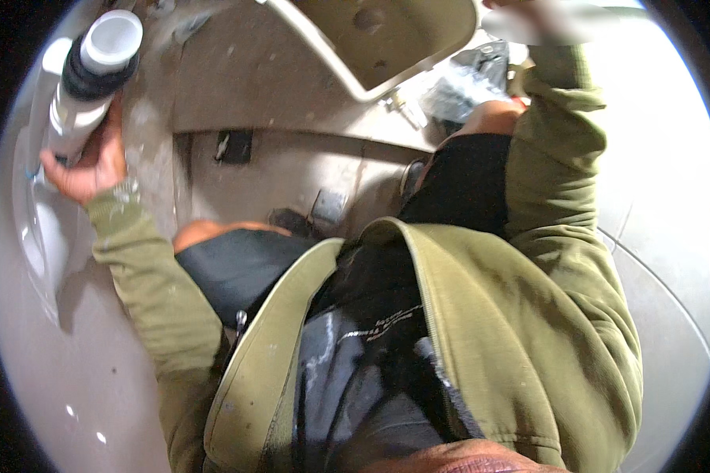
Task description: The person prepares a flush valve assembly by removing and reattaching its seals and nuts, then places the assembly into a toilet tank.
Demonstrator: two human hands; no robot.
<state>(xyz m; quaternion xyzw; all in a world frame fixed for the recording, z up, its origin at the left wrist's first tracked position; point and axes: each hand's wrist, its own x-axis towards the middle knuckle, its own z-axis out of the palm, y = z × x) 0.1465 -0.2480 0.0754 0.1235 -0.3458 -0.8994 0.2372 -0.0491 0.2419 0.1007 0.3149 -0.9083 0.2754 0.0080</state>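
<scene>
At the upper left, my left hand (95,165) is wrapped from below around a white plastic pipe fitting (72,117). A black ribbed rubber collar (95,75) circles the fitting, and its round white end faces up. My right hand (527,17) reaches to the upper right, close to the rim of a beige open basin-like tank (456,54). Its fingers are smeared, with a blurred white shape (580,24) beside them. Whether that hand holds anything cannot be made out.
A glossy white curved piece (43,229) lies along the left side. Clear plastic wrapping (457,91) and small white parts (406,109) sit beside the tank. A dark square (233,147) and a grey block (329,206) are on the floor between my knees. White tiles (663,236) cover the right side.
</scene>
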